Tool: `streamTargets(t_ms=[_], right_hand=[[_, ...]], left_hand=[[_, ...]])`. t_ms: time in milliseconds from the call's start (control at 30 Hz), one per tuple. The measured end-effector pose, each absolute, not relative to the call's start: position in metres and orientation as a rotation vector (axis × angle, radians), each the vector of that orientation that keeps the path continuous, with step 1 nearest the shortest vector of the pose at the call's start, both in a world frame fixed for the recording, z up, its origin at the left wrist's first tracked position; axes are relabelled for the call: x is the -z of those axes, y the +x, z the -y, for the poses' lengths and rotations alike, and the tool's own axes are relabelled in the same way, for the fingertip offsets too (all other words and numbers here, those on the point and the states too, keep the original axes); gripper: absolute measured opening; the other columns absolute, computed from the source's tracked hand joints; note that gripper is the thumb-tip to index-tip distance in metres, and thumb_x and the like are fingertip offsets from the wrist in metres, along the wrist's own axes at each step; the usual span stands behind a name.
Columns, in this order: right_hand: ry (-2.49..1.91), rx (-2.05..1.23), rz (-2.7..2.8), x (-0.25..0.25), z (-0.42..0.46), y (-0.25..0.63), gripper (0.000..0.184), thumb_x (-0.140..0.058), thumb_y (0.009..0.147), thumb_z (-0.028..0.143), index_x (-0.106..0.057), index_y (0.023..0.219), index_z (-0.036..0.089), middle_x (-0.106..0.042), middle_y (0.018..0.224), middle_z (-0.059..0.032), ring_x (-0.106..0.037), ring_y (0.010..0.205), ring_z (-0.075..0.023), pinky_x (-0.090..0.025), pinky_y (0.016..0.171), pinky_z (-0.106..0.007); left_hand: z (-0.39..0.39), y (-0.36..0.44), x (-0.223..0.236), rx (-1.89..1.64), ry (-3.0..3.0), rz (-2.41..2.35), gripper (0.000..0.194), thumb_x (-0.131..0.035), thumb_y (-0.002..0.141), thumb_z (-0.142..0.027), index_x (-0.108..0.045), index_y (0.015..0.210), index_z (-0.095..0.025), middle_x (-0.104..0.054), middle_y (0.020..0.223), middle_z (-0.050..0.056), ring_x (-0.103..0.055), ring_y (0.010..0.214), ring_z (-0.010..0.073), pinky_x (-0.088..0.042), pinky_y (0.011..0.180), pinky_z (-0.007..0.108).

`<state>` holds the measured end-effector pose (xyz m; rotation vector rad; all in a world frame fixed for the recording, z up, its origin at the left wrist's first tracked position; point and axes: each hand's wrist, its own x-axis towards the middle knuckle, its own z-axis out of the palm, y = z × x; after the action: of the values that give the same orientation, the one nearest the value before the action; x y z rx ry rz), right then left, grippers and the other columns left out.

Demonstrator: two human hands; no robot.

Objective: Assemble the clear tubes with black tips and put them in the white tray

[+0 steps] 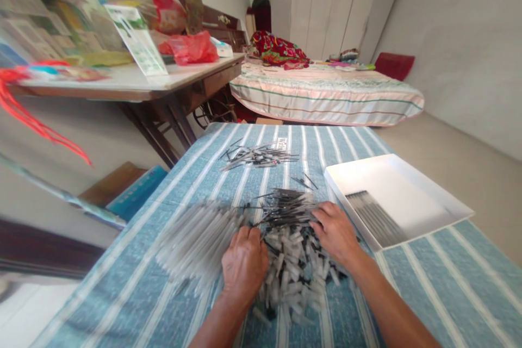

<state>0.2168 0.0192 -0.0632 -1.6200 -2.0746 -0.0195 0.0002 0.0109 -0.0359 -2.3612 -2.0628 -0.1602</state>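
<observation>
My left hand [245, 261] is closed, fingers curled down, between a bundle of translucent pen barrels [199, 239] and a heap of small clear and black caps [296, 272]. Its fingertips are hidden, and so is anything in them. My right hand [335, 231] bends its fingers and thumb together at the right edge of a pile of thin black rods [285, 205], which look like pen refills. What its fingertips grip cannot be made out. The rods lie just beyond the caps, and a few stick out towards my left hand.
On the right, a shallow white box [416, 196] holds a row of grey-black pens [375, 217]. Farther back lies a loose pile of dark and clear pen parts [263, 156] on the striped blue cloth [122, 272]. A cluttered desk [179, 79] stands left, a bed [326, 92] behind.
</observation>
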Motion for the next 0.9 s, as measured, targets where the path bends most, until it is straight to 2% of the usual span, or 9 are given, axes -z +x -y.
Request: streamTargets(t_ms=[167, 267, 400, 500, 700, 900], right_hand=[[-1.562, -0.037, 2.029, 0.074, -0.022, 0.223, 0.014, -0.052, 0.081, 0.018, -0.065, 0.074, 0.018, -0.059, 0.096, -0.0117, -0.052, 0.095, -0.0256, -0.044, 0.082, -0.040], [-1.432, -0.134, 1.937, 0.071, -0.019, 0.226, 0.015, -0.051, 0.083, 0.020, -0.063, 0.074, 0.018, -0.060, 0.097, -0.0114, -0.053, 0.097, -0.0248, -0.044, 0.083, -0.040], [-1.278, -0.449, 1.705, 0.062, -0.009, 0.230, 0.010, -0.054, 0.082, 0.023, -0.062, 0.077, 0.019, -0.065, 0.091, -0.0072, -0.058, 0.092, -0.0209, -0.045, 0.084, -0.035], [-1.280, -0.681, 1.420, 0.060, -0.002, 0.234, 0.011, -0.057, 0.081, 0.027, -0.063, 0.080, 0.019, -0.068, 0.084, -0.0049, -0.062, 0.081, -0.0189, -0.046, 0.078, -0.031], [-1.035, -0.954, 0.929, 0.057, 0.000, 0.232, 0.011, -0.059, 0.080, 0.030, -0.058, 0.078, 0.019, -0.068, 0.064, -0.0011, -0.062, 0.063, -0.0161, -0.046, 0.072, -0.031], [-0.983, -1.037, 0.870, 0.054, 0.001, 0.229, 0.013, -0.061, 0.078, 0.030, -0.057, 0.078, 0.018, -0.069, 0.063, -0.0020, -0.062, 0.060, -0.0161, -0.044, 0.070, -0.031]], left_hand=[[-0.009, -0.003, 0.036, 0.392, -2.378, 1.968, 0.013, -0.046, 0.081, -0.024, -0.057, 0.076, -0.019, -0.058, 0.080, 0.005, -0.056, 0.080, 0.0200, -0.042, 0.067, 0.028], [-0.008, -0.005, 0.037, 0.610, -2.409, 1.867, 0.014, -0.048, 0.082, -0.025, -0.058, 0.074, -0.019, -0.058, 0.078, 0.005, -0.056, 0.078, 0.0203, -0.043, 0.068, 0.029], [-0.008, -0.007, 0.044, 0.931, -2.461, 1.759, 0.013, -0.047, 0.084, -0.025, -0.058, 0.083, -0.017, -0.061, 0.079, 0.005, -0.058, 0.076, 0.0181, -0.046, 0.068, 0.028], [-0.007, -0.007, 0.046, 1.087, -2.542, 1.722, 0.015, -0.046, 0.085, -0.024, -0.058, 0.092, -0.016, -0.064, 0.079, 0.004, -0.061, 0.073, 0.0155, -0.047, 0.068, 0.025], [-0.002, -0.003, 0.038, 1.239, -2.651, 1.612, 0.017, -0.046, 0.085, -0.021, -0.059, 0.094, -0.016, -0.065, 0.077, 0.003, -0.062, 0.071, 0.0128, -0.048, 0.066, 0.021], [-0.001, -0.002, 0.037, 1.243, -2.706, 1.549, 0.018, -0.047, 0.086, -0.023, -0.060, 0.095, -0.015, -0.065, 0.079, 0.006, -0.062, 0.073, 0.0138, -0.050, 0.068, 0.023]])
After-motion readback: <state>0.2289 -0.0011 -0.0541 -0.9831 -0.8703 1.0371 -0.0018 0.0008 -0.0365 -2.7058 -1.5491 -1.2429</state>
